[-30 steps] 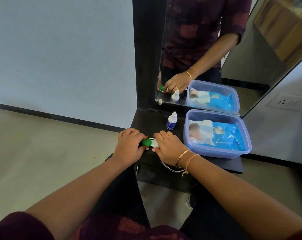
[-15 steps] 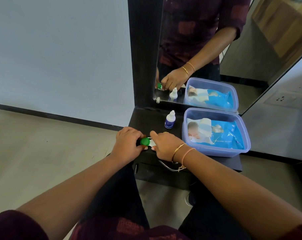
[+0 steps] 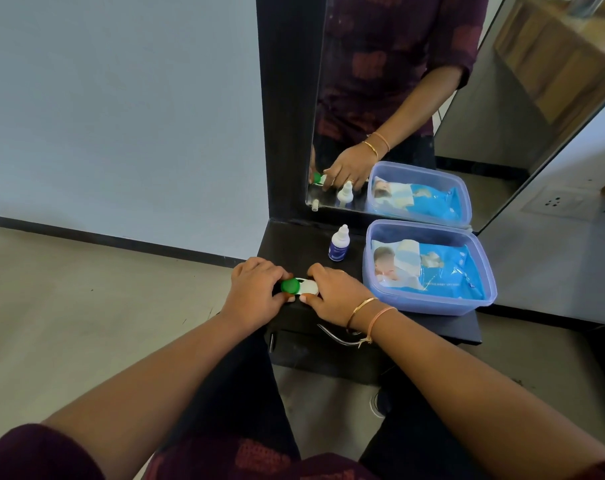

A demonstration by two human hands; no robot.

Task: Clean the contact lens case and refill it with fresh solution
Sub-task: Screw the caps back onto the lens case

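The contact lens case (image 3: 300,286) lies on the near left part of the black shelf (image 3: 301,244), held between both hands. Its left well carries a green cap (image 3: 290,285); the right well shows white beside it. The left hand (image 3: 256,289) comes in from the near left, knuckles up, fingers curled down over the far side of the green cap and the thumb pressed against its near side, so it grips that cap. The right hand (image 3: 335,294) reaches from the near right, palm down, index finger arched over the far edge of the white end and thumb tip touching its near edge, pinching the case. Both forearms stretch straight out from the maroon sleeves. Two bangles (image 3: 363,306) circle the right wrist. Farther back stands a small white dropper bottle (image 3: 339,244) with a blue label, upright and capped. To its right sits a clear lilac plastic box (image 3: 481,271) holding a blue pack of baby wipes (image 3: 443,271). A mirror (image 3: 432,81) rises behind the shelf.
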